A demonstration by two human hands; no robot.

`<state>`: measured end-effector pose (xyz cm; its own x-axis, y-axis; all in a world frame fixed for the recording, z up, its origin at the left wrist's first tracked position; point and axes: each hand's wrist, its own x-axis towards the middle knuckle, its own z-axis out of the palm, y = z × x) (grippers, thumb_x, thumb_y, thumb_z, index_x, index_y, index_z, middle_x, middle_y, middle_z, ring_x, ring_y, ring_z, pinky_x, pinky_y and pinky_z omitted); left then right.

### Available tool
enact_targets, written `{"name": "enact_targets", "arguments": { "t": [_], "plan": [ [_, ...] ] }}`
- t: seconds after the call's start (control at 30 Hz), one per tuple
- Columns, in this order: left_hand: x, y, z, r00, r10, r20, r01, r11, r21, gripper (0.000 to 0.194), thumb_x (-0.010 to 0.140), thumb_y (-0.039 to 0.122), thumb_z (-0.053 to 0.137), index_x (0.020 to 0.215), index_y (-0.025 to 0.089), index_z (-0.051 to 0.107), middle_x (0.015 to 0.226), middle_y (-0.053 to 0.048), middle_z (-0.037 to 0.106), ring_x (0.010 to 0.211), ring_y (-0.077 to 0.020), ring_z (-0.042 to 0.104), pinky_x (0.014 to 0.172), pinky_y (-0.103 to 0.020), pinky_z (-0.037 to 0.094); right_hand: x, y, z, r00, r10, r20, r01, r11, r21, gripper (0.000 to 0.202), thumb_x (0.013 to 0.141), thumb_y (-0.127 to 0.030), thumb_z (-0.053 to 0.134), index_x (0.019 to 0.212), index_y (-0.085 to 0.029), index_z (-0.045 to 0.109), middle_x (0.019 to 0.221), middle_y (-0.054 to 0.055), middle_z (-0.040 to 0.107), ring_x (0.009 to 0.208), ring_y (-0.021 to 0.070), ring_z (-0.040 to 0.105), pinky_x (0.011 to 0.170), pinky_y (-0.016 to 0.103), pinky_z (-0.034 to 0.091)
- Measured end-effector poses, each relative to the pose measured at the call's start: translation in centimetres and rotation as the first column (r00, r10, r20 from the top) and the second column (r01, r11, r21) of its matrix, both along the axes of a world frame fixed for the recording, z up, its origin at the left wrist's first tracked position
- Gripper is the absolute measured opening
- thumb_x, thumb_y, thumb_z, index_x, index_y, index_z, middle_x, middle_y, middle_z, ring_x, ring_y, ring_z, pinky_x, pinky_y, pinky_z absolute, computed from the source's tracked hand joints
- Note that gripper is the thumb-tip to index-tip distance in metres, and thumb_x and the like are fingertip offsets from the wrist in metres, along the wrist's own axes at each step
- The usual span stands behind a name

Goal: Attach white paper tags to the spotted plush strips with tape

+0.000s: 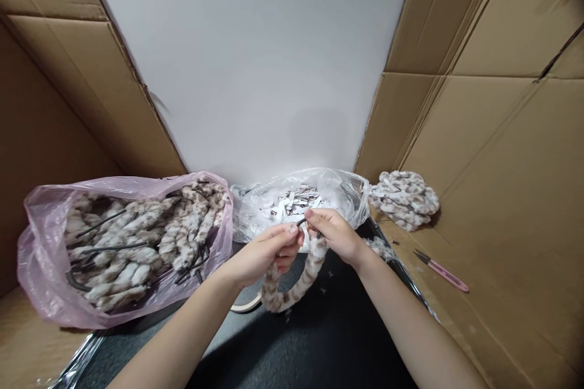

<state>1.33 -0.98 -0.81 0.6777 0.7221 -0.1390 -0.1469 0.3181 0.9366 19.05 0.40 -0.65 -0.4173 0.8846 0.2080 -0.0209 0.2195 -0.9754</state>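
Note:
A furry tube, white with brown patches, hangs in a loop below my hands. The fingers of my left hand pinch one end of a dark cord. My right hand grips the same cord from the other side, its thumb and forefinger closed close to the left fingertips. The cord looks joined to the tube, though my fingers hide where. Partly behind my left wrist, a pale curved band lies on the dark table surface.
On the left a pink plastic bag is filled with furry tubes and dark cords. A clear bag of paper strips stands at the back. To the right are a furry bundle and pink-handled snips. Cardboard walls flank both sides.

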Motion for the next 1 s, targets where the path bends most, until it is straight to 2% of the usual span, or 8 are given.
{"name": "enact_targets", "arguments": {
  "t": [0.2, 0.33, 0.4, 0.53, 0.63, 0.8, 0.9, 1.0],
  "plan": [
    [-2.3, 0.0, 2.7, 0.890, 0.274, 0.364, -0.260, 0.962, -0.087, 0.036, 0.086, 0.042, 0.060, 0.065, 0.017, 0.044, 0.053, 0.009, 0.020, 0.042, -0.0048, 0.016, 0.041, -0.016, 0.025, 3.7, -0.3, 2.0, 0.992, -0.123, 0.009, 0.123, 0.992, 0.036, 0.054, 0.082, -0.064, 0.055, 0.056, -0.017, 0.048, 0.049, -0.006, 0.039, 0.044, 0.0066, 0.035, 0.042, 0.020, 0.027],
    [-5.7, -1.2, 3.1, 0.747, 0.465, 0.476, -0.501, 0.864, -0.058, 0.028, 0.088, 0.034, 0.058, 0.068, 0.018, 0.047, 0.051, 0.008, 0.029, 0.041, -0.0060, 0.029, 0.047, -0.019, 0.038, 7.6, -1.7, 1.0, 0.978, -0.187, 0.097, 0.200, 0.967, -0.155, 0.057, 0.075, -0.071, 0.057, 0.058, -0.016, 0.052, 0.049, -0.002, 0.052, 0.039, 0.0100, 0.052, 0.039, 0.021, 0.040],
    [-7.4, -2.3, 1.7, 0.670, 0.547, 0.501, -0.587, 0.804, -0.094, 0.026, 0.087, 0.030, 0.060, 0.069, 0.018, 0.047, 0.052, 0.007, 0.034, 0.043, -0.0070, 0.036, 0.049, -0.021, 0.042, 9.0, -3.2, -0.9, 0.981, -0.117, 0.152, 0.159, 0.939, -0.304, 0.057, 0.072, -0.072, 0.059, 0.062, -0.016, 0.052, 0.054, 0.002, 0.061, 0.040, 0.0132, 0.059, 0.040, 0.022, 0.044],
    [-10.0, -5.3, -3.1, 0.538, 0.698, 0.474, -0.679, 0.691, -0.247, 0.020, 0.087, 0.023, 0.058, 0.072, 0.018, 0.047, 0.054, 0.007, 0.041, 0.043, -0.0077, 0.040, 0.047, -0.022, 0.042, 10.5, -7.0, -5.9, 0.988, 0.046, 0.149, 0.039, 0.851, -0.524, 0.052, 0.077, -0.065, 0.059, 0.070, -0.014, 0.052, 0.060, 0.006, 0.069, 0.047, 0.0149, 0.067, 0.044, 0.019, 0.047],
    [-11.1, -8.1, -6.4, 0.414, 0.787, 0.457, -0.732, 0.586, -0.347, 0.021, 0.087, 0.019, 0.056, 0.070, 0.018, 0.044, 0.051, 0.007, 0.040, 0.039, -0.0079, 0.040, 0.041, -0.023, 0.037, 10.3, -9.8, -8.7, 0.995, 0.064, 0.080, 0.000, 0.782, -0.623, 0.051, 0.078, -0.062, 0.062, 0.071, -0.012, 0.055, 0.064, 0.008, 0.070, 0.056, 0.0168, 0.071, 0.049, 0.019, 0.050],
    [-11.8, -11.4, -9.3, 0.285, 0.841, 0.459, -0.724, 0.503, -0.472, 0.024, 0.092, 0.015, 0.045, 0.069, 0.018, 0.042, 0.049, 0.006, 0.043, 0.038, -0.0081, 0.043, 0.040, -0.021, 0.037, 8.9, -12.3, -10.2, 0.976, -0.154, -0.152, 0.003, 0.710, -0.704, 0.043, 0.083, -0.052, 0.064, 0.090, -0.009, 0.064, 0.086, 0.014, 0.073, 0.058, 0.0129, 0.070, 0.041, 0.013, 0.047],
    [-11.7, -12.0, -10.0, 0.252, 0.855, 0.453, -0.700, 0.484, -0.525, 0.033, 0.098, 0.015, 0.031, 0.067, 0.018, 0.040, 0.047, 0.005, 0.043, 0.037, -0.0080, 0.042, 0.039, -0.020, 0.036, 7.7, -12.5, -10.5, 0.840, -0.381, -0.387, -0.045, 0.662, -0.748, 0.033, 0.082, -0.046, 0.068, 0.078, -0.015, 0.059, 0.103, 0.010, 0.072, 0.049, 0.0033, 0.062, 0.034, 0.008, 0.039],
    [-11.4, -11.8, -10.2, 0.232, 0.863, 0.449, -0.699, 0.469, -0.540, 0.040, 0.100, 0.017, 0.020, 0.066, 0.019, 0.039, 0.045, 0.005, 0.041, 0.036, -0.0082, 0.040, 0.038, -0.020, 0.034, 6.8, -12.6, -11.0, 0.673, -0.452, -0.586, -0.211, 0.641, -0.738, 0.040, 0.076, -0.040, 0.076, 0.065, -0.017, 0.045, 0.076, -0.003, 0.068, 0.043, 0.0003, 0.054, 0.035, 0.006, 0.037]
  ]
}}
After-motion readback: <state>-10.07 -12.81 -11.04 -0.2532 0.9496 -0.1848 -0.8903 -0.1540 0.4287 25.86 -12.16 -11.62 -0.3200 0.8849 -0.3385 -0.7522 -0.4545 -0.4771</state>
